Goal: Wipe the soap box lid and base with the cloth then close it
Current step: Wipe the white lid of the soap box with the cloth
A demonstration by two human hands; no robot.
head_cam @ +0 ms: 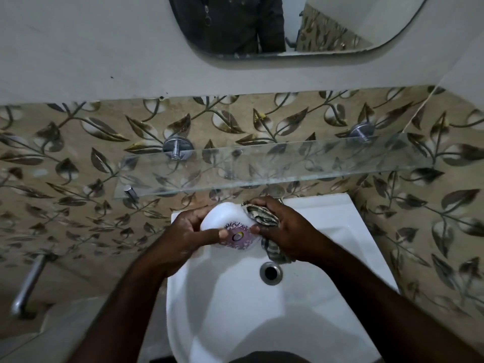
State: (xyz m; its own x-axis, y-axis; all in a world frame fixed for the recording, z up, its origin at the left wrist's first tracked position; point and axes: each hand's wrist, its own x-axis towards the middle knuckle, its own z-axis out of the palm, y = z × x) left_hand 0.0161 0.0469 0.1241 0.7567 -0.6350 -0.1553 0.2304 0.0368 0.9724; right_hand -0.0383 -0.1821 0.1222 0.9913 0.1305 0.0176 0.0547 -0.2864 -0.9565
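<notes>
I see the soap box (230, 226) held over the back part of the sink (209, 310), between my two hands. My left hand (183, 239) is on its left side, thumb lying across the front. My right hand (285, 231) is on its right, with the cloth (262, 217) bunched in it and touching the box's right edge. The drain (271, 273) lies in the basin, nearer me than the box. Behind and above the sink runs a glass shelf (262, 169) on the wall, and above that hangs a mirror (262, 24). A metal bar (28, 284) sits far left.
</notes>
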